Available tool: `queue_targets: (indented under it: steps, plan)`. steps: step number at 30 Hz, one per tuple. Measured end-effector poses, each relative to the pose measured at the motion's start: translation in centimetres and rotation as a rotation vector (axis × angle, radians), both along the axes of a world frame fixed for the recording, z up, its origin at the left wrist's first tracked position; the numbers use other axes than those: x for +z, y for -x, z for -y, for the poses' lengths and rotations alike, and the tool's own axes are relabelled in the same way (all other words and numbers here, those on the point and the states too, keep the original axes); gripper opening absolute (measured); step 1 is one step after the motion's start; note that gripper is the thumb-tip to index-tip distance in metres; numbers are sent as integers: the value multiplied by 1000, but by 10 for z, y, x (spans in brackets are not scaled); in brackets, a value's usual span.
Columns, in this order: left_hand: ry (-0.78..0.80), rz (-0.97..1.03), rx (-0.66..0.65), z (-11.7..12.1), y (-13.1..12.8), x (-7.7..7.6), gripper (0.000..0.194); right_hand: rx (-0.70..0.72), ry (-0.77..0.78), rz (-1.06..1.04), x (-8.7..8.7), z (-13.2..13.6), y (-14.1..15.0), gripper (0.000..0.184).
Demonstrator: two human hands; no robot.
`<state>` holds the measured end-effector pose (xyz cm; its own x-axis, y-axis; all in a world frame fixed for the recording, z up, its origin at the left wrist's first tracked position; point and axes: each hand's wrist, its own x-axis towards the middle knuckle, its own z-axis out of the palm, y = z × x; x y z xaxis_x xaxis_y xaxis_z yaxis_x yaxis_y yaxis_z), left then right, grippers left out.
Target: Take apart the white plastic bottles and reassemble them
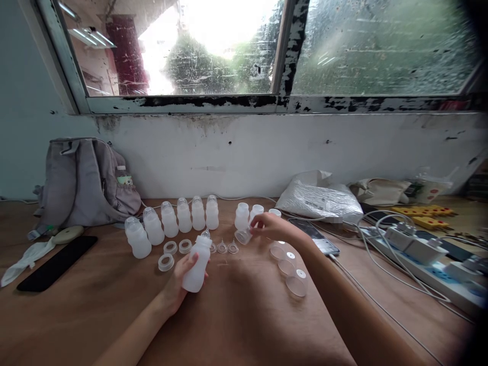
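Note:
My left hand (179, 284) is wrapped round a frosted white baby bottle (197, 267), which leans to the right with a clear teat on top. My right hand (265, 226) pinches a clear domed cap (242, 236) just above the table. Behind that hand stand open-topped bottles (241, 217), partly hidden by it. Between my hands lie several clear teats (233, 247). Left of the held bottle are three white collar rings (165, 262). More clear caps (296, 282) lie below my right forearm's near side. Several capped bottles (169, 219) stand in a row at the back left.
A grey backpack (82, 178) and a black flat object (57, 264) are on the left. At right lie a phone (316, 236), a silver bubble-wrap pouch (320, 195), a power strip (430, 272) with loose cables, and yellow parts (427, 222). A wall with a window rises behind the table.

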<state>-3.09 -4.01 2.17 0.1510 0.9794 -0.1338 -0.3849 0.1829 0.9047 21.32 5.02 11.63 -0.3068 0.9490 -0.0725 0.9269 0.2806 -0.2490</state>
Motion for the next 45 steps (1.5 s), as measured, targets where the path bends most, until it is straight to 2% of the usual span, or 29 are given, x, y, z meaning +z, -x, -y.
queue_targets:
  steps: [4,9,15,25,30,35,41,45]
  plan:
    - [-49,-106,-125,4,-3,4,29,148,29,-403,11,8,4,35]
    - [-105,-177,-176,5,-4,5,30,192,151,-614,14,13,3,38]
    - [-97,-244,-254,7,-5,9,40,299,263,-552,13,15,6,36]
    - [-116,-252,-257,7,-5,6,38,392,281,-469,3,20,19,29]
    - [-131,-257,-257,7,-6,4,33,400,260,-445,0,19,23,32]
    - [-112,-252,-255,7,-6,5,36,400,308,-416,0,19,23,33]
    - [-122,-269,-269,8,-6,4,36,377,323,-446,0,21,21,24]
    - [-138,-294,-302,7,-8,2,34,376,397,-443,0,22,18,18]
